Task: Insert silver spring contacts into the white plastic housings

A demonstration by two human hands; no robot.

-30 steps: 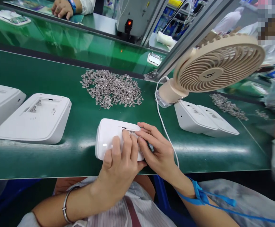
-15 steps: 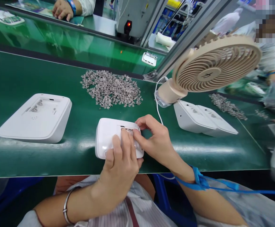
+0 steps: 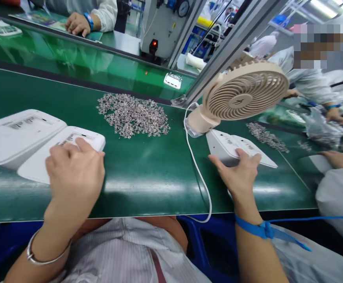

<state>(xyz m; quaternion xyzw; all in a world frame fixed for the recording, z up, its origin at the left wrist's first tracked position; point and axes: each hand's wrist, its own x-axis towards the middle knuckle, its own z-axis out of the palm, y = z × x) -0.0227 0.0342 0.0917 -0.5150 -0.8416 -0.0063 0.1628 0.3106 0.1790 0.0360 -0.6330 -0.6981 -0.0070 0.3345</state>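
**Left hand.** The left hand (image 3: 75, 169) is lying palm down on a white rounded-corner plastic housing (image 3: 32, 169) at the lower left of the frame. Its fingers are bending over the top face, and it cannot be told whether they are clasping it. A row of dark print is showing near the housing's far edge, too small to read. This housing is overlapping a second white plastic housing (image 3: 15, 135) at the far left, which is carrying similar unreadable print.

**Right hand.** The right hand (image 3: 239, 175) is resting with fingers spread apart and flat on the near edge of a wedge-shaped white plastic housing (image 3: 226, 143) right of centre, gripping nothing.

**Wrists.** A blue wrist strap (image 3: 261, 228) is sitting knotted round the right wrist. A silver metal bangle (image 3: 38, 260) is circling the left.

**Surroundings.**
- All the housings are lying on a glossy green conveyor belt (image 3: 148, 177).
- A heap of small shiny metal clips (image 3: 133, 114) is lying at centre, well apart from both hands.
- A beige plastic fan with a spiral grille (image 3: 245, 92) is standing just behind the wedge-shaped housing, and its hub is bearing a dark mark that cannot be read.
- A white cable (image 3: 200, 173) is running from the fan's base over the belt's near edge.
- A thinner scatter of metal parts (image 3: 266, 135) is lying to the right of the fan.
- A co-worker's hand with a blue wristband (image 3: 77, 22) is resting at the upper left.
- Another person's hand (image 3: 338, 158) is showing at the right edge.
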